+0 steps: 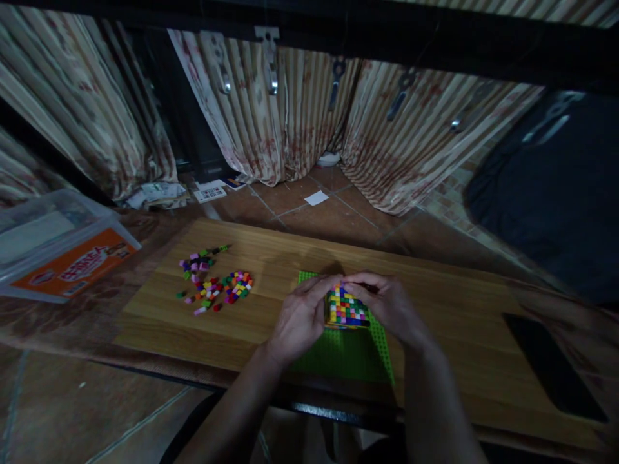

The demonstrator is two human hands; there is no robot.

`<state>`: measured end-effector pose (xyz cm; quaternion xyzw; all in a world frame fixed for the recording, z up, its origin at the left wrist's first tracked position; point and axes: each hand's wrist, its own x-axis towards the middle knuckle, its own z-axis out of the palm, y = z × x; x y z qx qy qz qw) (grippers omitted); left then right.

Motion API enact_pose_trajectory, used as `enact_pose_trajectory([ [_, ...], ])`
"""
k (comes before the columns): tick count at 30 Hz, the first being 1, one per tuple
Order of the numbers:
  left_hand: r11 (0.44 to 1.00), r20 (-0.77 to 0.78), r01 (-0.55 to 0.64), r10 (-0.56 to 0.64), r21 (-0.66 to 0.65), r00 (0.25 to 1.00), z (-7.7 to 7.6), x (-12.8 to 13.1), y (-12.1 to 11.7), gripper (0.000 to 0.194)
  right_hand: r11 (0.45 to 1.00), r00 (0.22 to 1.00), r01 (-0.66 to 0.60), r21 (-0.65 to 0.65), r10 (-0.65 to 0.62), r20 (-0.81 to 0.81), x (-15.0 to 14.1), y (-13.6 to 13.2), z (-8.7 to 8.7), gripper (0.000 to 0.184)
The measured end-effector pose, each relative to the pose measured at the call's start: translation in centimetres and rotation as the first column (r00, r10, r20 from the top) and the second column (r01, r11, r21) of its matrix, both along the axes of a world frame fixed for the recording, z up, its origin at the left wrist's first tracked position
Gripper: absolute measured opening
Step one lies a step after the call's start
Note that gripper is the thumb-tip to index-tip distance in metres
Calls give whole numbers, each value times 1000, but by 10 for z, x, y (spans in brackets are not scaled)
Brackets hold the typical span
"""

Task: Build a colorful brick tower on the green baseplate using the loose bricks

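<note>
A multicoloured structure of small toy bricks (347,309) stands over the green studded baseplate (333,357), between my two hands. My left hand (302,316) is closed round its left side, the fingers reaching over the far top edge. From the right, my right hand (387,303) bends in with its thumb and fingers pressed on the top edge, where the fingertips of both hands meet near a purple brick. My hands hide the structure's back and sides. A scattered pile of loose bricks (236,287) lies to the left on the wooden board.
A clear plastic box with an orange label (77,264) stands at the far left. On the board's right end lies a dark flat rectangular object (554,364). Striped curtains (309,116) hang beyond, with papers (316,198) on the tiled floor.
</note>
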<state>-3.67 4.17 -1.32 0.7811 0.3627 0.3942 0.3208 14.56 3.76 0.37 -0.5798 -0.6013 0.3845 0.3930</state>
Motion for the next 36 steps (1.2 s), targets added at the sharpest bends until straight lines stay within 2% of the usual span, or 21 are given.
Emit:
enact_pose_trajectory([
  [2, 999, 46, -29, 31, -43, 998, 0, -2, 0, 50, 1000, 1000, 3, 10, -3, -24, 2, 0, 0, 27],
  [5, 987, 133, -112, 127, -115, 983, 0, -7, 1, 47, 979, 984, 171, 112, -163, -78, 3, 0, 7, 25],
  [8, 960, 229, -218, 254, -174, 940, -1, -15, 5, 45, 891, 924, 380, 247, -350, -155, -3, -3, 23, 19],
  [10, 932, 302, -286, 345, -224, 888, -1, -21, 9, 41, 841, 901, 434, 323, -396, -179, -14, -8, 36, 16],
  [12, 898, 391, -336, 428, -284, 815, 0, -27, 13, 37, 838, 917, 399, 371, -362, -167, -31, -16, 46, 13],
  [14, 868, 482, -357, 490, -344, 726, 2, -35, 18, 35, 861, 945, 326, 391, -293, -143, -51, -22, 52, 11],
  [17, 813, 586, -392, 582, -430, 564, 9, -52, 26, 33, 903, 984, 177, 390, -159, -80, -81, -27, 51, 12],
  [21, 710, 631, -409, 701, -574, 332, 18, -83, 34, 30, 932, 996, -83, 353, 74, 40, -109, -22, 35, 14],
  [25, 653, 649, -410, 741, -637, 172, 22, -108, 35, 30, 951, 981, -172, 257, 142, 130, -124, -12, 7, 17],
  [28, 655, 659, -363, 740, -663, 133, 23, -117, 34, 32, 963, 965, -177, 205, 128, 230, -132, -7, -17, 20],
  [31, 665, 665, -326, 736, -672, 128, 24, -120, 33, 32, 965, 953, -173, 196, 114, 279, -142, -3, -38, 20],
  [36, 671, 669, -275, 734, -689, 117, 26, -122, 30, 31, 928, 914, -252, 274, 135, 384, -165, 3, -57, 25],
])
